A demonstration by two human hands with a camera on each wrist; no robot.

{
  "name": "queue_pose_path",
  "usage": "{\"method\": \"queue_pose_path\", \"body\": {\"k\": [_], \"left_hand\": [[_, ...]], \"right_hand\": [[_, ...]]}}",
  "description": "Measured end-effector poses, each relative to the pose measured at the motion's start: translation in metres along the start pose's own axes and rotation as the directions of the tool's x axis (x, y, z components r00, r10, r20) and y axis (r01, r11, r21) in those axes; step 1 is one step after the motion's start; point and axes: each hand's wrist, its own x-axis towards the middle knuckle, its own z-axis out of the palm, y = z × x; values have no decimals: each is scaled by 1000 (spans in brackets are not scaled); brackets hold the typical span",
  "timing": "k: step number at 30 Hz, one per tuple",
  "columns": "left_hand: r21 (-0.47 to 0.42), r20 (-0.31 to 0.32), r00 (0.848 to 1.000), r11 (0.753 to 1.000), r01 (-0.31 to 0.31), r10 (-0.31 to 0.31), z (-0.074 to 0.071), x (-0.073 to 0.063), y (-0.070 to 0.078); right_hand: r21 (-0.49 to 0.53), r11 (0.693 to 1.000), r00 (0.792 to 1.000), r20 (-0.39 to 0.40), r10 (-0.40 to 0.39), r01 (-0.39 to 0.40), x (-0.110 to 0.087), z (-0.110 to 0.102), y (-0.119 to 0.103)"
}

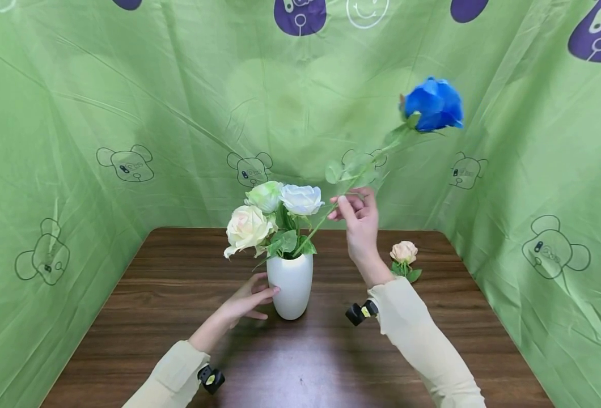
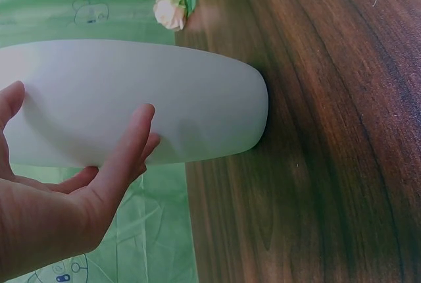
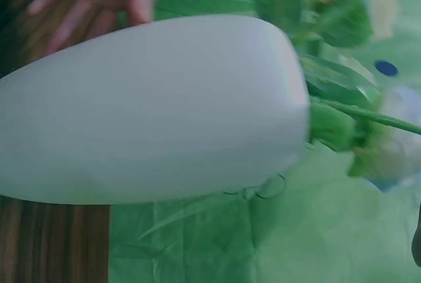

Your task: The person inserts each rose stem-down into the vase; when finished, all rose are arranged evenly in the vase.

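The left sleeve point(image 1: 170, 371) and the right sleeve point(image 1: 423, 340), both of pale cream colour, are lying nearest to the head camera, and at each wrist a small black device point(image 1: 211, 378) is sitting. The left hand point(image 1: 245, 303) is touching the side of the white vase point(image 1: 290, 289); its grip is standing wide, with the fingers spreading loosely along the wall. The vase is standing upright on the brown wooden desk point(image 1: 152, 294). The right hand point(image 1: 360, 222) is pinching the long green stem point(image 1: 317, 229) of the blue rose point(image 1: 435, 105), so this grip is narrow and is holding that stem. The blue rose is leaning to the upper right, its flower rising high above the desk, while its stem is slanting down to the mouth of the vase; how deep the end is reaching, I cannot tell. In the vase a cream rose point(image 1: 249, 228), a greenish rose point(image 1: 265, 196) and a white rose point(image 1: 301, 199) are leaning together above green leaves point(image 1: 285, 241). A peach rose point(image 1: 404, 252) is lying on the desk, beyond the right sleeve. Behind the desk a green cloth point(image 1: 203, 113) with bear drawings is hanging.
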Motion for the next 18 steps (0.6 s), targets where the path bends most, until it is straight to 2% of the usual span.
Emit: {"method": "queue_pose_path", "body": {"k": [2,4,7,9,12,15,18], "left_hand": [[0,-2,1000,1000,-3,3,-3,5,-7],[4,-3,1000,1000,-13,13,-5,9,-14],[18,-2,1000,1000,-25,25,-5,9,-14],[20,-6,1000,999,-25,25,-5,9,-14],[19,-5,1000,1000,-15,15,-4,9,-14],[10,-12,1000,1000,5,-5,-4,9,-14],[3,-21,1000,1000,23,-23,-4,9,-13]], "right_hand": [[-93,996,997,79,12,-5,-6,8,-1],[-207,978,986,163,18,16,-14,14,0],[-342,937,964,264,18,76,-25,18,10],[-424,899,954,300,23,112,-32,18,21],[-527,844,948,306,83,96,-42,16,32],[-646,760,949,279,147,72,-50,15,36],[-742,667,952,249,179,69,-55,13,37]]}}
